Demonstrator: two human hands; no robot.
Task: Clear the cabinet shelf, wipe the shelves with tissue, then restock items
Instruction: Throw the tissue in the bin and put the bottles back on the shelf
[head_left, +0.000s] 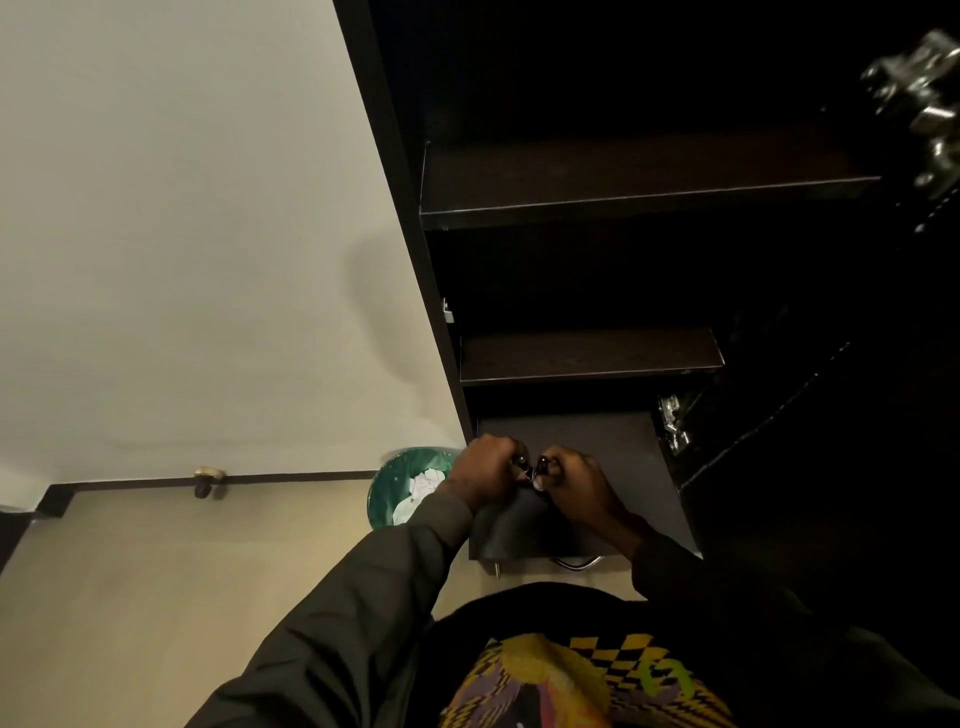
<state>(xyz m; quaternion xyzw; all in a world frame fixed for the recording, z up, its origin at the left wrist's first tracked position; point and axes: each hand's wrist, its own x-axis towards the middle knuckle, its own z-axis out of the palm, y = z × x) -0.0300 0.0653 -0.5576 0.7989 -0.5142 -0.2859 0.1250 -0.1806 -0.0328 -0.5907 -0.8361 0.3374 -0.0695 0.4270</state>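
Note:
A dark cabinet stands open with bare shelves, an upper one (649, 182) and a lower one (587, 356). Below them a dark flat surface (634, 467) juts out, with a metal handle (579, 562) at its front edge. Over it my left hand (485, 470) and my right hand (576, 480) are held close together, both curled round a small dark object with shiny metal parts (532, 470). A dark cloth-like piece (511, 525) hangs beneath the hands. What the object is cannot be made out.
A green waste bin (402, 491) holding crumpled white tissue sits on the floor left of the cabinet, against the pale wall. A door stopper (208, 480) sticks out at the skirting. The cabinet door with metal hinges (672, 423) stands open at right.

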